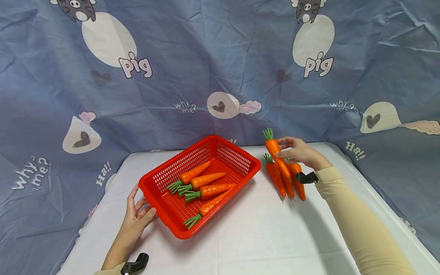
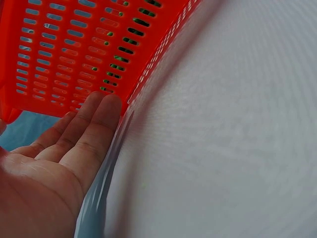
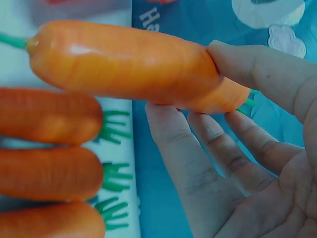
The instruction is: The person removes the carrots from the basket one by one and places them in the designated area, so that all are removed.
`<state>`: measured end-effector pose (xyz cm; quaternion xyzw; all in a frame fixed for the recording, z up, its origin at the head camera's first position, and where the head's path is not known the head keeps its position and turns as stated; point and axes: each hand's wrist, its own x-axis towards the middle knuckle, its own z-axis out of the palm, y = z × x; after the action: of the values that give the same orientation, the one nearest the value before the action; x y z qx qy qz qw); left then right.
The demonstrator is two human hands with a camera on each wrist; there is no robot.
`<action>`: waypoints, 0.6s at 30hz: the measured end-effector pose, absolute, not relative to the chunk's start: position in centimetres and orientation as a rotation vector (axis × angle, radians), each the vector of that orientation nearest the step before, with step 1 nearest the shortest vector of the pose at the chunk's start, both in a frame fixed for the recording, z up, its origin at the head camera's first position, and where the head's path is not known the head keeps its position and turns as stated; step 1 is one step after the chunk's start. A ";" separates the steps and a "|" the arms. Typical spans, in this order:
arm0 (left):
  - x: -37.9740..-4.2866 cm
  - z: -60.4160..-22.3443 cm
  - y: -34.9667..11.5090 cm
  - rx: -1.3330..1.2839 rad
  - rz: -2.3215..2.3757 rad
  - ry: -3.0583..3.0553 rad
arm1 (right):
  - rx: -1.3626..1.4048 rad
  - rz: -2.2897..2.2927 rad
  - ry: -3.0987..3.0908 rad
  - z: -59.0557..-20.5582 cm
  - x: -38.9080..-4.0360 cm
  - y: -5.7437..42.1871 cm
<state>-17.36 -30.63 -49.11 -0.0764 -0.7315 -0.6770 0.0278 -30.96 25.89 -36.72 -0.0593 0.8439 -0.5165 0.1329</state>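
My right hand [image 1: 298,152] pinches an orange carrot [image 1: 275,151] with green stalks between thumb and fingers, above three more carrots [image 1: 274,174] lying side by side on the table. The right wrist view shows the held carrot [image 3: 124,64] over the loose ones [image 3: 49,171], with the thumb on one side and fingertips on the other. My left hand [image 1: 135,219] rests against the left end of a red perforated basket [image 1: 165,214]. In the left wrist view its straight fingers [image 2: 91,131] touch the basket's outer wall [image 2: 74,54]. Several carrots [image 1: 206,178] lie inside the basket.
A white cloth covers the table [image 1: 254,236]. Behind it hangs a blue printed curtain [image 1: 220,57], which also runs down both sides. The basket stands at an angle, left of the loose carrots.
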 end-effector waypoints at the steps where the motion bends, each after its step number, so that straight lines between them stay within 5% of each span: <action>1: -17.4 -49.1 -30.6 -0.239 -2.093 -2.254 | -0.167 -1.498 2.448 -36.8 -30.9 26.1; 18: -17.4 -49.2 -30.7 -0.241 -2.093 -2.249 | -0.068 -1.509 2.427 -39.3 -30.3 30.4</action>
<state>-17.40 -30.66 -49.21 -0.0781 -0.7294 -0.6790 0.0300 -30.26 30.38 -39.32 -0.0234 0.8405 -0.5227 0.1407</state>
